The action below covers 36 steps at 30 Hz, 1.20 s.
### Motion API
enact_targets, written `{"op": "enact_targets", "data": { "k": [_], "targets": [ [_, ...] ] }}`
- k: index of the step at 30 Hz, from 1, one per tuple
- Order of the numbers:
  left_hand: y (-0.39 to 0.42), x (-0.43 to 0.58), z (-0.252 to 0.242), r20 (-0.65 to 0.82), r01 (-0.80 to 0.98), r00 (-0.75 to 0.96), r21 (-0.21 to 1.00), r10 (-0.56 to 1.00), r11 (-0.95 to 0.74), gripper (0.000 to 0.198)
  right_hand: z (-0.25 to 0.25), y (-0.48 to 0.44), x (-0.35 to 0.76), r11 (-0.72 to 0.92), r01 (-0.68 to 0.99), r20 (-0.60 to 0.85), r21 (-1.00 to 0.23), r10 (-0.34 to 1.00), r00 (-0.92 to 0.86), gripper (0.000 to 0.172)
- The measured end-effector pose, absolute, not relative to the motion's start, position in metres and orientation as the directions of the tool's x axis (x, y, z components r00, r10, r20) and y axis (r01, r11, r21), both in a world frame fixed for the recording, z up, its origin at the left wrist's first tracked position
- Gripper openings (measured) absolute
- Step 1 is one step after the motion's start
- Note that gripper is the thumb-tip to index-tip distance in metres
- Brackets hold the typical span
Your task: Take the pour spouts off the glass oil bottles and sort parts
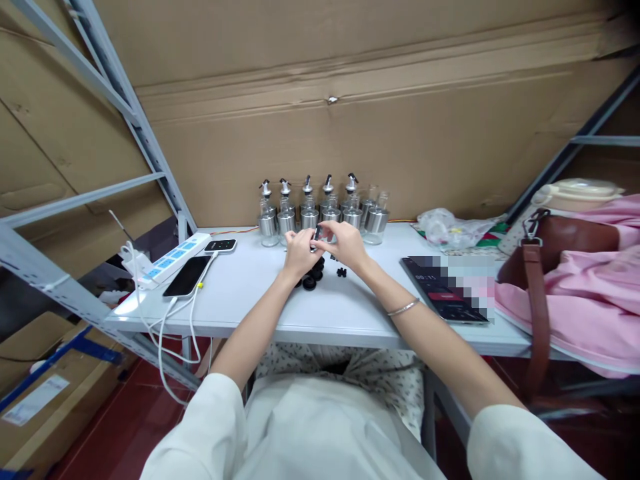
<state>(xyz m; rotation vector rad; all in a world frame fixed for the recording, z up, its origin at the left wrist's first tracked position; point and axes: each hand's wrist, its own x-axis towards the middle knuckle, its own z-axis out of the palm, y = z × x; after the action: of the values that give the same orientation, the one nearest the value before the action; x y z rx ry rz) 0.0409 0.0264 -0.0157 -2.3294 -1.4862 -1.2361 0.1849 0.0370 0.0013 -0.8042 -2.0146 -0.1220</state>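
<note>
My left hand [299, 253] and my right hand [349, 244] meet above the middle of the white table. Between their fingertips they grip a small black-and-silver pourer spout [317, 233], mostly covered by the fingers. Just below the hands lies a pile of round black stoppers [309, 283], partly hidden by my left hand. Small black pieces [341, 272] lie to the right of the pile. Behind the hands stand several glass oil bottles [310, 217] with metal sleeves. Spouts with black tips [328, 184] top the back ones, while front bottles have bare necks.
Left on the table [240, 293] are a power strip [175, 259], a phone [188, 277], a smaller device [221, 246] and white cables [161, 340]. A tablet [440, 287], plastic bag [445, 227], brown strap [536, 313] and pink cloth [580, 287] are right. Cardboard [350, 140] stands behind.
</note>
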Motion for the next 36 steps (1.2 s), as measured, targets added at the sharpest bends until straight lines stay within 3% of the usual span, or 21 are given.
{"op": "enact_targets", "data": {
  "k": [4, 8, 14, 21, 25, 27, 31, 36],
  "targets": [
    [0.027, 0.042, -0.017, 0.692, 0.773, 0.270, 0.260, 0.670, -0.579, 0.014, 0.003, 0.042, 0.192, 0.745, 0.665, 0.782, -0.053, 0.445, -0.436, 0.048],
    [0.028, 0.044, -0.018, 0.724, 0.744, 0.316, 0.213, 0.614, -0.634, 0.024, 0.002, 0.045, 0.196, 0.682, 0.731, 0.734, -0.003, 0.498, -0.462, 0.052],
    [0.026, 0.049, -0.019, 0.724, 0.703, 0.431, 0.106, 0.540, -0.703, 0.019, 0.000, 0.038, 0.194, 0.563, 0.817, 0.763, -0.124, 0.580, -0.284, 0.056],
    [0.024, 0.043, -0.015, 0.750, 0.728, 0.314, 0.203, 0.582, -0.655, 0.018, 0.000, 0.055, 0.205, 0.563, 0.697, 0.697, -0.445, 0.706, -0.125, 0.026],
    [0.026, 0.040, -0.016, 0.763, 0.730, 0.253, 0.252, 0.594, -0.635, 0.017, -0.007, 0.072, 0.229, 0.472, 0.701, 0.548, -0.534, 0.825, -0.138, 0.026],
    [0.028, 0.039, -0.018, 0.770, 0.725, 0.252, 0.252, 0.587, -0.641, 0.017, -0.010, 0.076, 0.239, 0.397, 0.736, 0.448, -0.549, 0.883, -0.141, 0.025],
    [0.029, 0.039, -0.019, 0.768, 0.726, 0.248, 0.256, 0.590, -0.638, 0.017, -0.011, 0.076, 0.250, 0.392, 0.804, 0.373, -0.448, 0.899, -0.230, 0.014],
    [0.027, 0.039, -0.016, 0.754, 0.726, 0.249, 0.270, 0.608, -0.632, 0.017, -0.008, 0.074, 0.258, 0.306, 0.845, 0.247, -0.439, 0.945, -0.215, 0.016]
  ]
}}
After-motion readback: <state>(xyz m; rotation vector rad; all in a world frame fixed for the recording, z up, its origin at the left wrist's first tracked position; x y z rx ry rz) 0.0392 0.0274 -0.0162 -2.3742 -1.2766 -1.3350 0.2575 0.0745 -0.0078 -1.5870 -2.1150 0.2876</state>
